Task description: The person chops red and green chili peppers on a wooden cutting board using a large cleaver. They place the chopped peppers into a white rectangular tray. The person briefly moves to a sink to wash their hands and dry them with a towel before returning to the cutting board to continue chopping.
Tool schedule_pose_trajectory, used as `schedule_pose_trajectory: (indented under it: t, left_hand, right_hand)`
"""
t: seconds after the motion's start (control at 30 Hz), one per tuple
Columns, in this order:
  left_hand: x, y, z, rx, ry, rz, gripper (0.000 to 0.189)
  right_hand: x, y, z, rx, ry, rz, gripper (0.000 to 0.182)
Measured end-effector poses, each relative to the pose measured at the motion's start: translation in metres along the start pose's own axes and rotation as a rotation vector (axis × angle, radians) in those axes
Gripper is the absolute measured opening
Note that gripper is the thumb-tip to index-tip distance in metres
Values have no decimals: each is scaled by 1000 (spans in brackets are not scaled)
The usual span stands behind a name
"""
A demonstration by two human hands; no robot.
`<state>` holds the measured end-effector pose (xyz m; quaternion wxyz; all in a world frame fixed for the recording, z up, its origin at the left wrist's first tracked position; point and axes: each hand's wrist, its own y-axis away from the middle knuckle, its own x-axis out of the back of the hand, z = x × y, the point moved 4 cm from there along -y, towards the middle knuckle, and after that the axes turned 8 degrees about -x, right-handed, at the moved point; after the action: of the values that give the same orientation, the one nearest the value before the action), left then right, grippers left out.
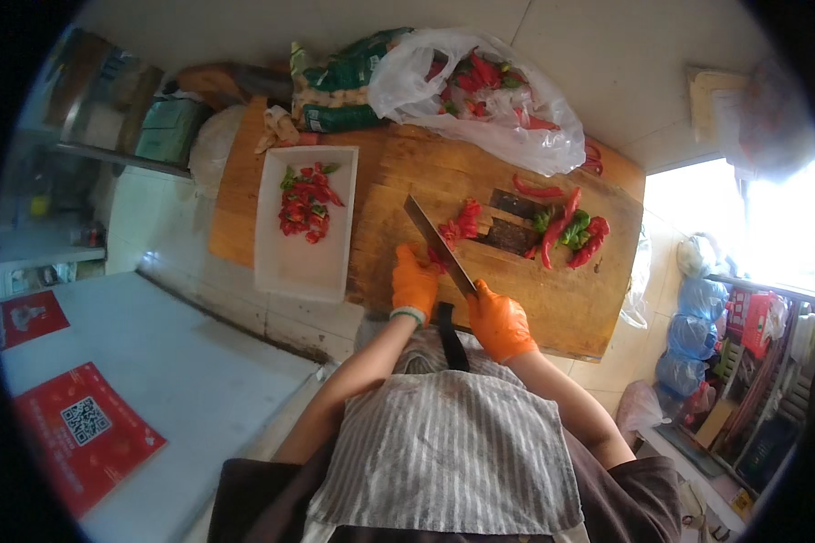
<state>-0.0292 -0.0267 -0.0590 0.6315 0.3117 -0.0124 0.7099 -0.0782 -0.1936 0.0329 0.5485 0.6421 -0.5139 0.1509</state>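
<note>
My right hand (501, 322), in an orange glove, grips the handle of a broad-bladed kitchen knife (438, 243). The blade slants up and left over a wooden cutting board (557, 305). Left of the blade, my left hand (414, 277), also orange-gloved, holds a red chili pepper (437, 260) against the board, mostly hidden by fingers and blade. Just beyond the knife lie red pepper pieces (463, 222). Farther right on the board are whole red chili peppers (561, 227) with green pieces (576, 231) among them.
A white plastic tray (278, 271) with cut red peppers (305, 207) stands left of the board. Behind it sit an open clear plastic bag (407, 88) of peppers and a green printed bag (343, 81). Large blue bottles (693, 336) are stacked at right.
</note>
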Motion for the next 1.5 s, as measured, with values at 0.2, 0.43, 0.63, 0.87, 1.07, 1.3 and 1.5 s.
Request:
schedule_pose_trajectory:
  t: [0.2, 0.43, 0.63, 0.87, 1.07, 1.3, 1.5]
  left_hand:
    - [5, 2, 5, -71, -25, 29, 42]
    - [27, 14, 2, -57, 26, -148, 42]
    - [25, 5, 15, -228, 182, -98, 29]
    - [43, 26, 105, -139, 909, -391, 15]
    - [87, 72, 183, -255, 1033, -439, 9]
    - [100, 86, 206, -349, 1075, -494, 6]
    - [100, 88, 211, -229, 1328, -763, 13]
  right_hand:
    - [-18, -31, -22, 98, -9, 81, 35]
    - [17, -17, 6, 66, -260, 144, 43]
    - [30, -7, 30, 38, -354, 264, 32]
    - [42, 29, 69, -156, -492, 353, 27]
    - [26, 49, 94, -210, -558, 418, 21]
    - [30, 62, 97, -155, -488, 434, 19]
    - [35, 79, 114, 177, -111, 519, 30]
